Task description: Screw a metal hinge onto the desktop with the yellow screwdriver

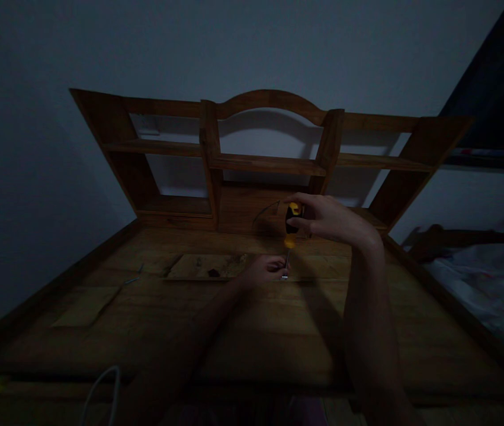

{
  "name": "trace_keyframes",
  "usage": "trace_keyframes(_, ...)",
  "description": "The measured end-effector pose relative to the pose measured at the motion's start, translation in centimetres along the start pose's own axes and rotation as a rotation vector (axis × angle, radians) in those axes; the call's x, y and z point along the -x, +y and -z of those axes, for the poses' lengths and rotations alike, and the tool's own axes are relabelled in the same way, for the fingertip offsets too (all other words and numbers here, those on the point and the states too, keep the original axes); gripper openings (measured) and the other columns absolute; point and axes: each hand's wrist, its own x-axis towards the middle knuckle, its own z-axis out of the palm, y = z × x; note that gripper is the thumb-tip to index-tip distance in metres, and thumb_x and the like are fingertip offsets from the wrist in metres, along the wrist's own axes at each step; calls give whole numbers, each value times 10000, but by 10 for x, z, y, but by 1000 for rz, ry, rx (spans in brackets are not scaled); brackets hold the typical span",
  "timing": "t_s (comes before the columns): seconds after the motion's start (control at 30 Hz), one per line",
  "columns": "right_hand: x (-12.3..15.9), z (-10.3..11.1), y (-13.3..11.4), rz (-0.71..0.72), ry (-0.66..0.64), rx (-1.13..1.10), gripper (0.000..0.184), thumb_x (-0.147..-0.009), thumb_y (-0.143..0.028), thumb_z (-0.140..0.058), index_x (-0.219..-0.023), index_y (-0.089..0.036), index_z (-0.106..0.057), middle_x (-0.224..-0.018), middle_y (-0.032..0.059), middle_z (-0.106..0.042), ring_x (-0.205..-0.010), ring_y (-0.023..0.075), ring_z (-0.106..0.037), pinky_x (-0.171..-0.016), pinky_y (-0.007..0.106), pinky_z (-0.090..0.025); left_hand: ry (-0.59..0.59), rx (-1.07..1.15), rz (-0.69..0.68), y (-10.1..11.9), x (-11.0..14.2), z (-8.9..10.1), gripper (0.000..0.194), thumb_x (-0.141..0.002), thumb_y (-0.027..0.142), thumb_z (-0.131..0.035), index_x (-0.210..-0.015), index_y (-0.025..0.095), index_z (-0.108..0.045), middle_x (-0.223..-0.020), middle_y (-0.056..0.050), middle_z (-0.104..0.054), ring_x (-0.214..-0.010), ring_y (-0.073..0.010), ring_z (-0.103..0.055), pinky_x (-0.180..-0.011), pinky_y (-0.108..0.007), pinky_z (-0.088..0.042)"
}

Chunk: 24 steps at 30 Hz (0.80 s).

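Note:
My right hand grips the yellow and black handle of a screwdriver, which stands nearly upright with its shaft pointing down. At the lower end of the shaft is a small shiny metal piece. The fingers of my left hand are pinched together around this piece and close to the shaft; their exact hold is hard to see in the dim light. Under both lies a long narrow wooden board, flat on the desk, with dark marks on its left part.
A wooden shelf unit rises at the back of the wooden desk. Two thin metal objects and a flat pale piece lie to the left. A white cable loops at the front edge. Plastic-like bags sit at the right.

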Motion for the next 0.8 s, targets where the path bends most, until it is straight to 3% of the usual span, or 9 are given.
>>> trace_keyframes(0.1, -4, -5, 1, -3, 59, 52, 292, -914, -354, -668, -1125, -153, -677, -979, 61, -707, -822, 202, -645, -682, 284, -429, 3, 2, 3, 3, 0, -1, 249, -878, 318, -667, -1007, 107, -698, -1022, -101, -709, -939, -169, -674, -916, -307, -521)
trace_keyframes(0.17, -5, -7, 2, 10, 88, 90, 313, -919, -392, -660, -1104, -139, -675, -1020, 83, -704, -886, 229, -646, -732, 304, -442, 4, 15, 12, 5, 0, -2, 248, -874, 316, -672, -1013, 112, -698, -1018, -98, -711, -939, -171, -677, -920, -308, -520)
trace_keyframes(0.3, -3, -3, 0, 61, 15, 20, 531, -894, -275, -667, -1401, -155, -564, -1270, 94, -653, -1038, 224, -632, -859, 299, -450, 4, 31, 19, 2, 0, -1, 252, -869, 314, -677, -1013, 108, -694, -1013, -104, -711, -931, -172, -677, -902, -305, -523)
trace_keyframes(0.37, -1, 1, -1, 31, -35, -6, 567, -889, -229, -663, -1441, -190, -542, -1117, 57, -702, -860, 180, -651, -744, 269, -453, 6, 36, 15, -1, 0, 0, 255, -870, 322, -681, -1012, 110, -693, -1012, -103, -711, -931, -171, -675, -899, -304, -523)
trace_keyframes(0.47, -2, 2, 0, -12, -21, -4, 437, -896, -269, -686, -1322, -192, -623, -845, 8, -687, -676, 152, -611, -620, 252, -408, 9, 43, -8, -3, 0, 0, 257, -875, 325, -676, -1018, 112, -694, -1018, -102, -710, -935, -170, -674, -900, -302, -522)
trace_keyframes(0.53, -4, -2, 3, -12, 38, 46, 312, -896, -367, -701, -1133, -166, -673, -852, 28, -681, -717, 170, -617, -630, 265, -394, 0, 38, -5, -2, -1, -1, 253, -882, 315, -663, -1019, 105, -693, -1024, -107, -709, -940, -173, -675, -902, -303, -522)
trace_keyframes(0.63, -9, -10, 8, -30, 128, 165, 330, -917, -475, -653, -942, -146, -641, -928, 84, -683, -792, 208, -619, -657, 294, -379, 1, 16, 14, 3, -1, -3, 245, -883, 303, -657, -1011, 97, -692, -1018, -107, -708, -935, -173, -678, -901, -299, -523)
trace_keyframes(0.8, -7, -9, 8, -16, 60, 78, 271, -895, -343, -617, -1077, -144, -649, -1071, 95, -693, -885, 213, -638, -730, 287, -432, 9, 8, 7, 2, 0, -2, 244, -887, 309, -659, -1031, 115, -698, -1021, -97, -710, -937, -164, -675, -901, -291, -523)
